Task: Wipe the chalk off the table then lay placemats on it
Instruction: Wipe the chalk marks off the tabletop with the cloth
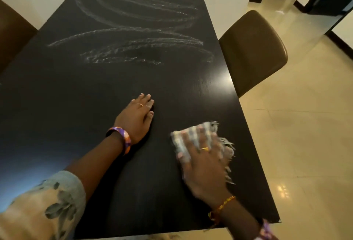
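White chalk [133, 35] is looping in smeared swirls across the upper half of the frame on the black tabletop [57, 96], while the lower half is looking dark and clean. In the lower right, the right hand [202, 163] is pressing a fringed checked cloth [193, 136] flat, fingers [186, 138] spread wide over it. The left hand [135, 117] is lying palm down at centre, fingers together, holding nothing. A brown chair [254, 48] is sitting at the right edge.

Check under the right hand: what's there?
A checked, fringed cloth lies under the right hand, pressed flat on the black table. Its fringe sticks out to the right. Any chalk beneath the cloth is hidden.
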